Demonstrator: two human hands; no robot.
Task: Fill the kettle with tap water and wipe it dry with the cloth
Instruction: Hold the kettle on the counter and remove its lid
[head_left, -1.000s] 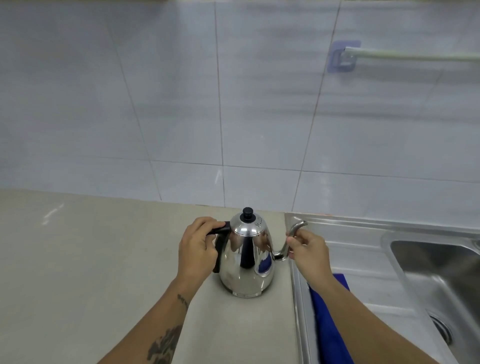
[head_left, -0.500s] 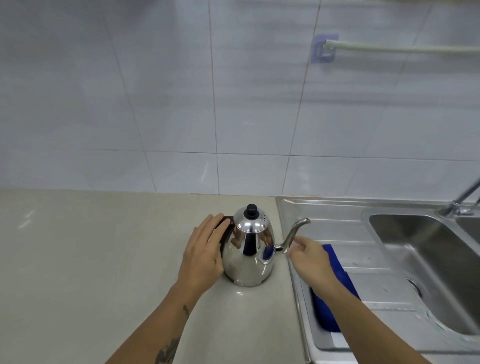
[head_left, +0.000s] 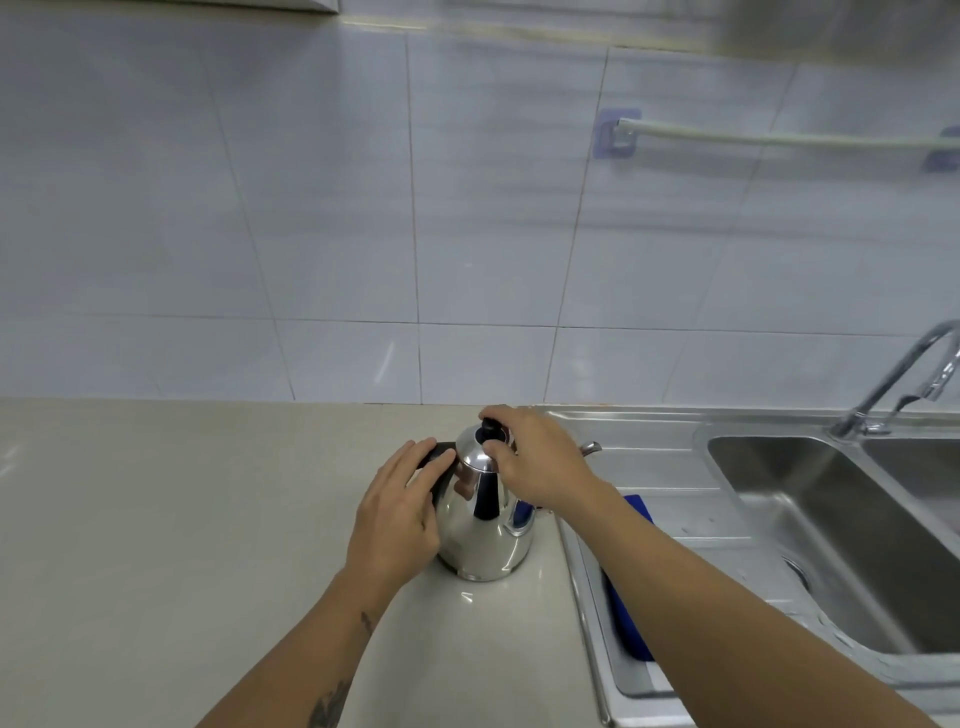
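Observation:
A shiny steel kettle with a black handle stands upright on the beige counter, close to the sink's edge. My right hand reaches over its top and pinches the black lid knob between thumb and fingers. My left hand rests against the kettle's left side, its straight fingers lying on the handle. Only the tip of the spout shows past my right hand. A blue cloth lies on the draining board, partly hidden under my right forearm.
A steel sink basin lies to the right, with a curved tap at its far edge. A draining board separates it from the counter. A towel rail hangs on the tiled wall.
My right hand left the spout and moved up onto the lid knob. My left hand let go of the handle and now lies flat against it. The view has tilted up and shifted right.

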